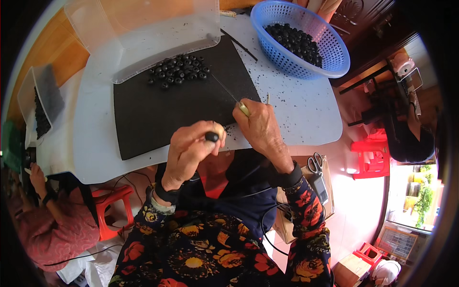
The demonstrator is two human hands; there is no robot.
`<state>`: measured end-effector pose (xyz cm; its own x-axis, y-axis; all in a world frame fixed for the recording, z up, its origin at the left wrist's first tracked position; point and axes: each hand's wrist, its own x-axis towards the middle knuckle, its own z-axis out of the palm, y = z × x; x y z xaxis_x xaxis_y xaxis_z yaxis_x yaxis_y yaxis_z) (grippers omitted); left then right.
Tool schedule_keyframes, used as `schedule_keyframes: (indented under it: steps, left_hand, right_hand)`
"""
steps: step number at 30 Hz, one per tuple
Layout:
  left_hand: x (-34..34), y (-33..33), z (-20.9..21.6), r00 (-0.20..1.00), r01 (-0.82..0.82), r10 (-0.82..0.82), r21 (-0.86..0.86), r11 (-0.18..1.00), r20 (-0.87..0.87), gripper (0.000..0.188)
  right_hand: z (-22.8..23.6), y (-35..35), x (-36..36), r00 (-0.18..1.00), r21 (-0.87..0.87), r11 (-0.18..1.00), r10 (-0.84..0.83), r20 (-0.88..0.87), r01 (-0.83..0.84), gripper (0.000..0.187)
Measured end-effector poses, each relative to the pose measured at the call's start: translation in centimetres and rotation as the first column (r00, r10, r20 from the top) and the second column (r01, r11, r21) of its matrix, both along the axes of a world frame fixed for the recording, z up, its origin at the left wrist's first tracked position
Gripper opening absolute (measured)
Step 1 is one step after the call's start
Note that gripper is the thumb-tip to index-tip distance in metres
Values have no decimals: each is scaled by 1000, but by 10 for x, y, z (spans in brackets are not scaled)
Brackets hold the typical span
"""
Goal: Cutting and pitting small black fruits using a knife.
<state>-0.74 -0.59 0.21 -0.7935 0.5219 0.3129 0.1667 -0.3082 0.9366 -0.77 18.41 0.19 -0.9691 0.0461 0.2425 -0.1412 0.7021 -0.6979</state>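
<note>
My left hand (pixel 185 152) is closed above the near edge of the table, with a small, round black piece (pixel 212 137) held at its fingertips. To its right, my right hand (pixel 262 126) grips the pale yellow-green handle (pixel 244 109) of a thin-bladed tool. That narrow blade (pixel 224 86) slants up and left over a dark mat (pixel 162 119), apart from the held piece. Beyond it, a pile of black pieces (pixel 179 69), some showing holes, lies on the mat's far part.
A clear plastic bin (pixel 143 31) stands behind the pile. A blue perforated basket (pixel 306 64) with more black pieces sits at the far right, near a dark rod (pixel 239 45). Black crumbs dot the white table (pixel 306 110). Another person's hand (pixel 37 177) is at far left.
</note>
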Motion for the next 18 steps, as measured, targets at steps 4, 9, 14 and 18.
schedule_keyframes:
  steps: [4,9,14,18]
  left_hand:
    - [-4,5,-4,998,-14,12,31,999,55,24]
    - [-7,7,-12,995,-30,30,-7,1000,97,23]
    - [-9,10,-13,993,-44,46,-25,999,107,23]
    - [-9,11,-20,990,-94,101,-74,993,97,24]
  right_hand:
    - [-2,2,1,995,-66,996,-54,85,60,20]
    - [-3,-3,6,998,-92,994,-54,41,58,20]
    - [-3,0,17,1000,-59,998,14,-8,-15,16]
    - [-4,-1,22,993,-53,992,116,-34,-117,15]
